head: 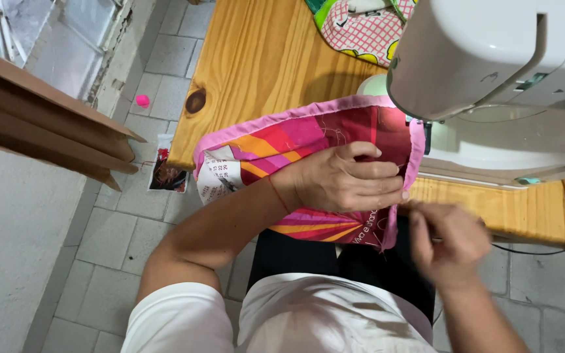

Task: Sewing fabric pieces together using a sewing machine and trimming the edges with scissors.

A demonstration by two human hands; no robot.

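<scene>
while flat (lengthwise leftward), pink-edged fabric piece (308, 147)

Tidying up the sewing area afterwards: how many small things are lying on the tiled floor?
2: a small pink ball near the wall, and a printed scrap beside the wooden table corner. More may be hidden under the table or behind the person.

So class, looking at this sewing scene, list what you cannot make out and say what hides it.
- Head view: the needle of the sewing machine is hidden by the machine's white body.
- What the right hand pinches is lost to motion blur.
- The pink-edged fabric piece is partly covered by the left hand.
- The patterned item on the wooden table is cut off by the top edge.
</scene>
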